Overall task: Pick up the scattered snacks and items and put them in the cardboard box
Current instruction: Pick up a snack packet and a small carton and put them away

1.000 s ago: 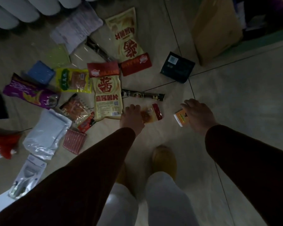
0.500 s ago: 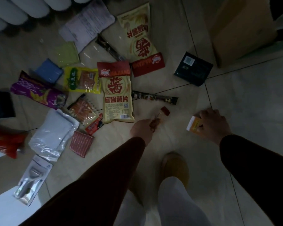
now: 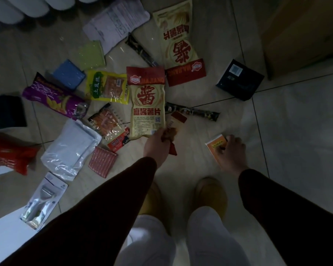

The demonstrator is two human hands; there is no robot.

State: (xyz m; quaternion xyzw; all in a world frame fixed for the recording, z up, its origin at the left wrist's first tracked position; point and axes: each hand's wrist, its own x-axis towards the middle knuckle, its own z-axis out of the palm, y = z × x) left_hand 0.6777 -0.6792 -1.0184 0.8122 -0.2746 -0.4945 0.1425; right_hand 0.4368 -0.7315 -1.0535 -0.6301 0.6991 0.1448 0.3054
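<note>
Left hand (image 3: 158, 144) pinched a small red packet (image 3: 174, 127); right hand (image 3: 232, 150) gripped an orange packet (image 3: 216, 144); the box (image 3: 304, 33) stood well apart, far right; most snacks lay on the floor (image 3: 296, 131), barely begun.

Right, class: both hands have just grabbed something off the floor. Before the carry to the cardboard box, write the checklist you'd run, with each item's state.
1. Left hand grips the small red-ended snack packet: ok, fingers closed on it.
2. Right hand grips the orange packet: ok.
3. Both packets lifted clear of the floor: cannot tell.
4. Cardboard box in sight: ok, at upper right.
5. Box opening facing up and free: cannot tell, only a side shows.
6. Path to the box: not ok, the dark blue packet lies before it.
</note>
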